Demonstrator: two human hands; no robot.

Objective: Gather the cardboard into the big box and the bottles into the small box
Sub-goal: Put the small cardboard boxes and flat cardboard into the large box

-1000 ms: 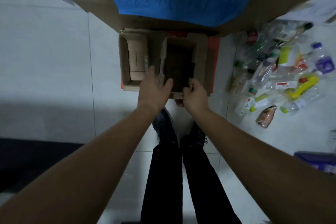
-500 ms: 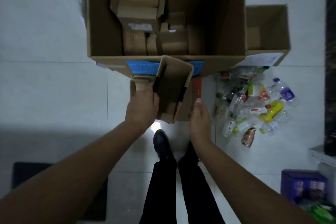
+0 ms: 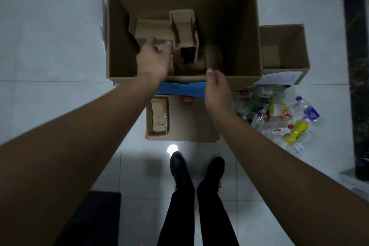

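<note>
The big brown box [image 3: 239, 26] stands open on the floor ahead of me. Inside it a small open carton [image 3: 184, 32] lies on other cardboard pieces [image 3: 151, 30]. My left hand [image 3: 154, 59] hovers over the box's near left part, fingers spread, holding nothing. My right hand [image 3: 216, 86] is over the near rim, open and empty. The small box [image 3: 285, 50] stands at the big box's right side. A pile of plastic bottles [image 3: 279, 118] lies on the floor to the right. More flat cardboard [image 3: 189, 120] with a shallow carton [image 3: 158, 116] lies in front of the big box.
My two feet in black shoes [image 3: 196, 171] stand on white floor tiles just behind the flat cardboard. A dark mat [image 3: 93, 217] lies at the lower left. A dark pillar [image 3: 357, 66] runs down the right edge. A blue flap [image 3: 179, 89] hangs from the big box's near side.
The small carton that my hands held over the floor pile has gone up and into the big box. Both hands have let go and now hang open above the box.
</note>
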